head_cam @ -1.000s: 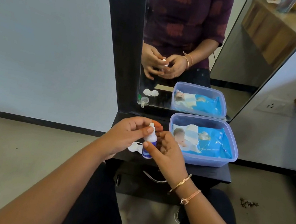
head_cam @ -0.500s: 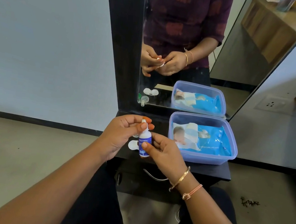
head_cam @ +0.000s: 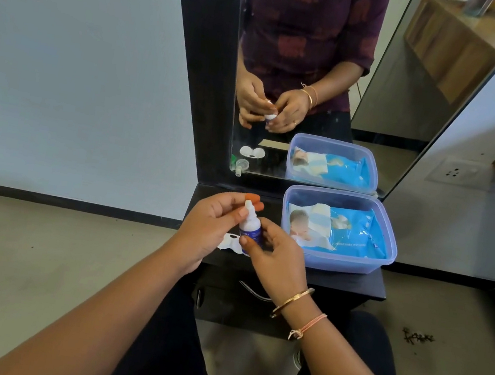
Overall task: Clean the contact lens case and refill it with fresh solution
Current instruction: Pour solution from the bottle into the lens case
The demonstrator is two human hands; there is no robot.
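A small white solution bottle (head_cam: 249, 226) with a blue label stands upright between my hands above the black shelf (head_cam: 347, 282). My right hand (head_cam: 279, 263) grips its body, thumb on the label. My left hand (head_cam: 207, 226) curls around the bottle's white top, thumb at its neck and fingertips behind the tip. The white contact lens case (head_cam: 230, 242) lies on the shelf just under my left hand, partly hidden by the bottle and my fingers. The mirror (head_cam: 307, 67) reflects both hands on the bottle.
A blue plastic box (head_cam: 341, 263) holding a pack of wet wipes (head_cam: 348, 235) fills the shelf's right side, close to my right hand. In the mirror's reflection, small lens case caps (head_cam: 241, 164) lie by the glass. A drawer handle (head_cam: 251, 290) sits below the shelf.
My left thumb has slid off the top of the bottle to its neck, so the white tip now shows. Both hands and the bottle shifted slightly left.
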